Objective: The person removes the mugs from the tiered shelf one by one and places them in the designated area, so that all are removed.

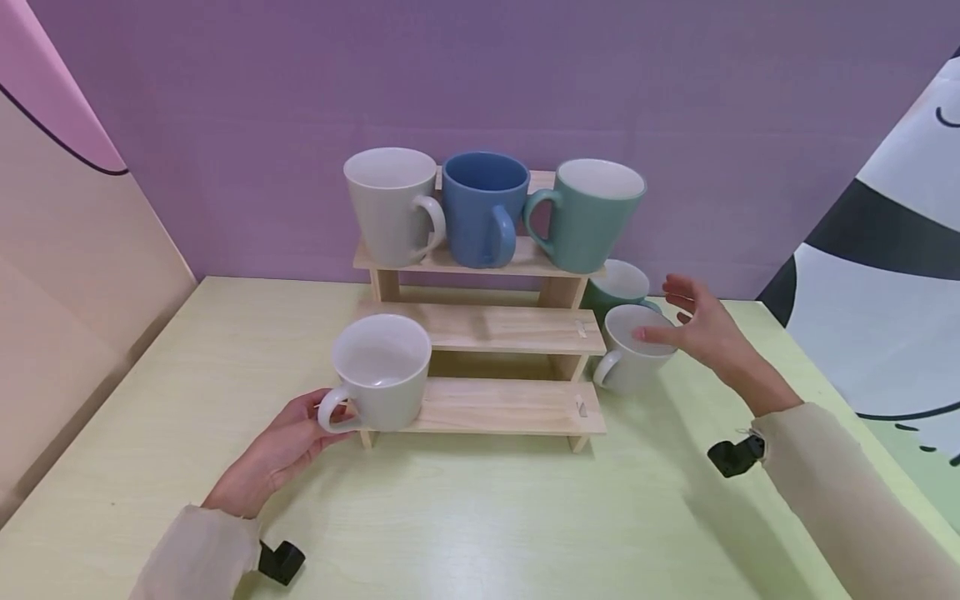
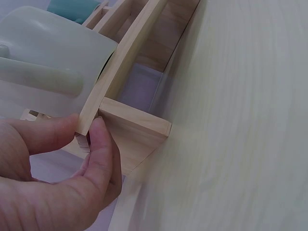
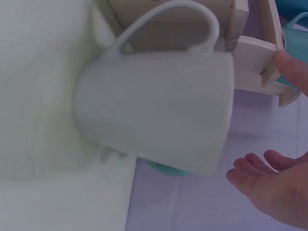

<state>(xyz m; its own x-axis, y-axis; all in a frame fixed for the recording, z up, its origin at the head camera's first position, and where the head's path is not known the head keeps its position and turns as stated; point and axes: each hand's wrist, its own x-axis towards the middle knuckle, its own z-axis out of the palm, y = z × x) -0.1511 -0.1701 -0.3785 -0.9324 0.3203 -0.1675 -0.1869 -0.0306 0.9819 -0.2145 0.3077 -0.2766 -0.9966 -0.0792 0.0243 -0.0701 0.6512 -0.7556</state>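
A wooden three-step rack (image 1: 495, 408) stands on the table. My left hand (image 1: 288, 446) pinches the left end of its lowest shelf (image 2: 110, 82), thumb above and fingers below. Just above those fingers, a white mug (image 1: 384, 375) sits on that shelf, its handle toward the hand. My right hand (image 1: 701, 325) hovers over the right side of another white mug (image 1: 633, 354), thumb and fingers spread apart. In the right wrist view that hand (image 3: 279, 187) lies beyond the mug's rim (image 3: 226, 110) with a gap between them. A green mug (image 1: 618, 283) stands behind this white mug, partly hidden.
On the top step stand a white mug (image 1: 393, 204), a blue mug (image 1: 483, 208) and a green mug (image 1: 596, 212). The middle step (image 1: 502, 327) lies below them. A purple backdrop (image 1: 495, 75) rises behind the pale wooden table (image 1: 480, 525).
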